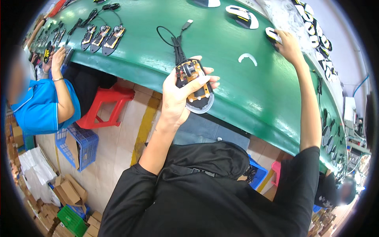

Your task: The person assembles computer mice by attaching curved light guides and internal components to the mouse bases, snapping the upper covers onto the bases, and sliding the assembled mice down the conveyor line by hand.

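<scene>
An opened computer mouse base (199,103) with an orange circuit board and a scroll wheel lies in my left hand (172,96), the thumb over the board and the fingers wrapped behind it. A clear rim curves around its near end. Its bundled black cable (178,46) extends onto the green table, ending in a plug. At the far right, my right hand (290,46) grips a white, black and yellow mouse shell (271,34) at the table surface. Between the hands lies a translucent curved strip (248,58), touched by neither.
More mouse shells (242,16) sit along the far side, others (316,27) beyond the table's right edge. Several opened mouse bases (113,40) with cables lie at the left. A co-worker in a blue shirt (47,106) works there near a red stool (106,104). Blue crate (79,146) below.
</scene>
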`<action>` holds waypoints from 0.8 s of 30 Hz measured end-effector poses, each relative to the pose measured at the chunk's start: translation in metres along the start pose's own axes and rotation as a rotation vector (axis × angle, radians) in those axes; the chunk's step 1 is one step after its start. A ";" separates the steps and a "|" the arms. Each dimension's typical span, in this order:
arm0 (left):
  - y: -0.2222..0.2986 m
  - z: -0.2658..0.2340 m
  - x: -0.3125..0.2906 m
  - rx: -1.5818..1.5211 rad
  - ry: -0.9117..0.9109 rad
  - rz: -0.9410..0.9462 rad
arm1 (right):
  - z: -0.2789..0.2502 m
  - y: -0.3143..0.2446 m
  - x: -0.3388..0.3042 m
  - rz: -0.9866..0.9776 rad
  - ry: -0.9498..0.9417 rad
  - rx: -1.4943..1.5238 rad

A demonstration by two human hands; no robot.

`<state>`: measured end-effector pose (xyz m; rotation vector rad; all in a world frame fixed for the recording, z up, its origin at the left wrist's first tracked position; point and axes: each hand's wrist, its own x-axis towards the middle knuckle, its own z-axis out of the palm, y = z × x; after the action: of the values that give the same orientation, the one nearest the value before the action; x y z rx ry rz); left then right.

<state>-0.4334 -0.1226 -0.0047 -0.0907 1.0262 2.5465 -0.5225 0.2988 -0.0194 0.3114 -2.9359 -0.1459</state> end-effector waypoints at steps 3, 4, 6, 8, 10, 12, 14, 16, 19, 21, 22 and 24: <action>0.002 0.001 0.003 0.007 0.018 0.008 | -0.032 -0.051 -0.015 -0.005 -0.018 0.114; 0.000 -0.002 0.006 -0.055 -0.031 0.017 | -0.033 -0.066 -0.022 0.036 0.011 0.196; 0.000 0.003 0.006 -0.135 -0.065 -0.016 | -0.027 -0.085 -0.037 0.138 0.060 0.350; -0.001 -0.005 0.013 -0.308 -0.088 -0.093 | -0.020 -0.093 -0.044 0.185 0.128 0.391; -0.003 -0.006 0.016 -0.447 -0.044 -0.169 | -0.029 -0.113 -0.046 0.310 0.249 0.521; -0.008 -0.015 0.019 -0.472 -0.117 -0.169 | -0.061 -0.163 -0.049 0.395 0.338 0.742; -0.016 -0.020 0.020 -0.503 -0.195 -0.182 | -0.091 -0.221 -0.051 0.278 0.409 0.857; -0.017 -0.023 0.021 -0.505 -0.308 -0.227 | -0.096 -0.261 -0.051 0.103 0.494 0.748; -0.014 0.008 0.010 -0.206 0.076 -0.101 | -0.083 -0.300 -0.053 0.041 0.398 0.666; -0.010 0.012 0.006 -0.223 0.052 -0.101 | -0.070 -0.307 -0.053 0.109 0.400 0.762; -0.005 0.011 0.003 -0.265 -0.006 -0.155 | -0.068 -0.302 -0.050 0.160 0.391 0.968; -0.003 0.011 0.000 -0.311 -0.047 -0.220 | -0.071 -0.302 -0.054 0.159 0.401 0.912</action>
<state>-0.4309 -0.1131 0.0012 -0.2150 0.5610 2.4701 -0.3972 0.0105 0.0054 0.1824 -2.4151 1.1457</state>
